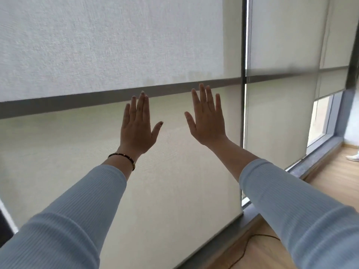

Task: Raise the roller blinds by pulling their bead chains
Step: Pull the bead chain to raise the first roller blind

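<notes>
Two hands, our left hand (137, 131) and right hand (206, 121), fingers (202, 96) spread and empty, before the lowered roller blind (174, 171).

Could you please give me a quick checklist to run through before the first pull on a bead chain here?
1. Left hand free: ok, open and empty.
2. Right hand free: ok, open and empty.
3. Grip on a chain: not ok, neither hand holds one.
4. Bead chain located: cannot tell, none clearly visible.
5. Near blind needs raising: ok, it hangs down to the sill.
6. Far blind already partly raised: ok.
</notes>
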Demonstrator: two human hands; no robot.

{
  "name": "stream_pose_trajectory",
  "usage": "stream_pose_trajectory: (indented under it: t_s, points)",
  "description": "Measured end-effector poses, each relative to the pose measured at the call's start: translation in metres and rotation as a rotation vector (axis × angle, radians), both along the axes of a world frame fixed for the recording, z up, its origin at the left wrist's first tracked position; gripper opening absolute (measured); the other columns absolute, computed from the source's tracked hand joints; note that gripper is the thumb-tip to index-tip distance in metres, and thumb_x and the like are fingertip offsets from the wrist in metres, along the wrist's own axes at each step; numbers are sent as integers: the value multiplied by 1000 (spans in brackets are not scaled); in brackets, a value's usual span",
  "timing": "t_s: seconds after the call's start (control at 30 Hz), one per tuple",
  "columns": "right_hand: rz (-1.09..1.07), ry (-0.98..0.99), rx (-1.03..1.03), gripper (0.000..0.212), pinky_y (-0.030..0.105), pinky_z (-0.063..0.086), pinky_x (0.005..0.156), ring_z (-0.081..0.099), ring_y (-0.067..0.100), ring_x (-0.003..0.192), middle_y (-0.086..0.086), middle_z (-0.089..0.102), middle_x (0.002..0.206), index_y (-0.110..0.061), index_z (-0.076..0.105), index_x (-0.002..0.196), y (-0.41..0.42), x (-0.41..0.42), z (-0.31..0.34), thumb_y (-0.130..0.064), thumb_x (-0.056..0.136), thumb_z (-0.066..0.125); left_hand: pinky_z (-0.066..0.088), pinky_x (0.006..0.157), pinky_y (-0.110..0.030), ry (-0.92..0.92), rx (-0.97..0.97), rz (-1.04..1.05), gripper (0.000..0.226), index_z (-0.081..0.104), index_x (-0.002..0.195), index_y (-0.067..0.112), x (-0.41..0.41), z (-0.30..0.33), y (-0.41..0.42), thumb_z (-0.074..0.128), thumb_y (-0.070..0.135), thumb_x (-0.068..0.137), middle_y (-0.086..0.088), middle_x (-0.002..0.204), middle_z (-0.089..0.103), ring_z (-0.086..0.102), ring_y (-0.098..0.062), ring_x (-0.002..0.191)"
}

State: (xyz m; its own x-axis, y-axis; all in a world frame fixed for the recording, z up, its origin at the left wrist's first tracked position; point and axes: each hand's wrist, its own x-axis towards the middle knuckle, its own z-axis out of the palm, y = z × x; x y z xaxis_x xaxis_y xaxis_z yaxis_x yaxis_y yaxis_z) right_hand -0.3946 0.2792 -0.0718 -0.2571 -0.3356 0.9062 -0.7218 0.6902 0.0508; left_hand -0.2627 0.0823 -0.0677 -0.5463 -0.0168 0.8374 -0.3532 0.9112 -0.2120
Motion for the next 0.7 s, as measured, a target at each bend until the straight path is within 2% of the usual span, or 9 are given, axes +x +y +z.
stream_pose_trajectory:
  t_s: [0.3, 0.5, 0.7]
  points:
    - [-69, -83, 11, 65, 54, 11, 124, 7, 33, 155, 18, 12, 166, -6, 14, 157, 64, -134, -25, -44, 105, 26, 7, 125, -49, -52, 108, -77, 81, 0, 157, 3, -140, -19, 49, 29, 55, 102, -13, 169, 1, -1, -31, 155]
    - [16, -190, -65, 63, 53, 15, 124, 7, 32, 155, 17, 13, 166, -4, 18, 156, 65, -213, -55, -37, 105, 34, 4, 126, -46, -134, 214, -211, 72, 7, 159, 9, -229, -43, 47, 24, 52, 104, -6, 169, 2, -4, -27, 155]
    - [60, -282, -41, 62, 48, 15, 125, 8, 27, 155, 15, 15, 166, -4, 19, 156, 56, -309, -91, -34, 105, 38, 4, 126, -43, -173, 283, -348, 69, 10, 159, 12, -336, -83, 34, 22, 51, 104, -2, 169, 5, -4, -22, 155]
